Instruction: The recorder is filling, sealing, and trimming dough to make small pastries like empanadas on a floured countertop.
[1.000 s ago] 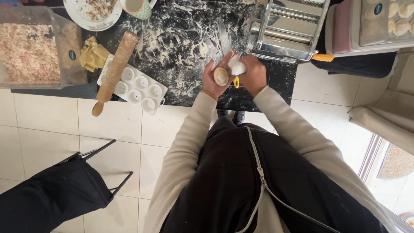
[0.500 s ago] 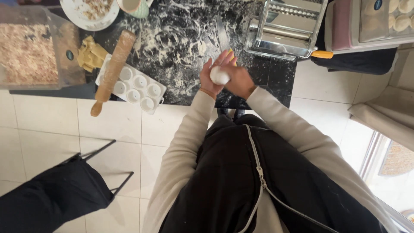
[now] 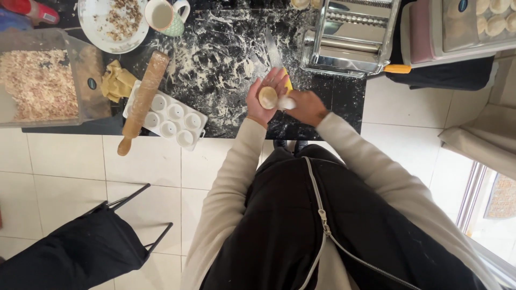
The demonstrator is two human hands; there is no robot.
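One round dough piece (image 3: 267, 97) rests in the open left hand (image 3: 264, 95); the right hand (image 3: 302, 106) pinches one white tool (image 3: 286, 102).

Packaging and labels, located relative to the pasta machine (image 3: 352, 35) at the top centre of the table (image 3: 226, 59).

- Far left of the machine, at the table's left edge: a clear rectangular plastic container (image 3: 45, 78) filled with pale crumbly matter. Its near wall carries a small round dark label (image 3: 92, 84).
- Right of the machine, past the table's edge: a lidded clear rectangular box (image 3: 475, 27) holding pale round dough pieces. A small round dark blue label (image 3: 463, 5) sits on its lid, near the top.
- No signs or screens are visible.
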